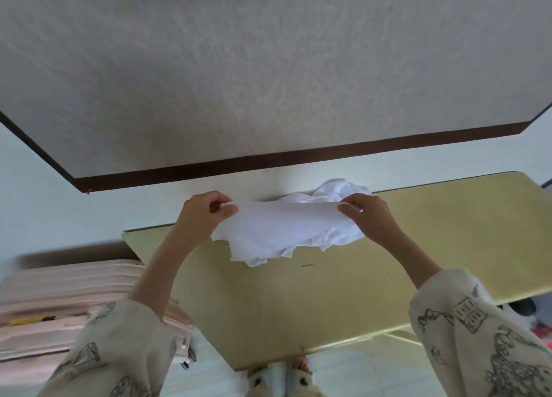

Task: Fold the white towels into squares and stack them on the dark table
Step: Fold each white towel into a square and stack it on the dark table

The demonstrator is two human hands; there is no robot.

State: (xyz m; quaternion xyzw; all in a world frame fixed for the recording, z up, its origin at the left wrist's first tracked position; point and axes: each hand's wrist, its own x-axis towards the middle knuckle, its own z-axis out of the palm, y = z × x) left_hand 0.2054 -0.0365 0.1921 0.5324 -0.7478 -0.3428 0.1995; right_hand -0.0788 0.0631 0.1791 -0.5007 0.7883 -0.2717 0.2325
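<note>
A white towel (286, 232) hangs stretched between my two hands above the yellowish table (343, 292). My left hand (206, 214) pinches its left top corner and my right hand (366, 212) pinches its right top corner. The towel's lower part is bunched and rests on the table top. Behind it, at the table's far edge, lies a crumpled pile of white towels (334, 192), partly hidden by the held towel. No folded stack and no dark table show in this view.
A wall with a dark brown skirting (298, 160) runs behind the table. To the left stands a pink ribbed object (68, 304) with a yellow item on it. My feet (280, 375) show below the table's near edge, on a pale floor.
</note>
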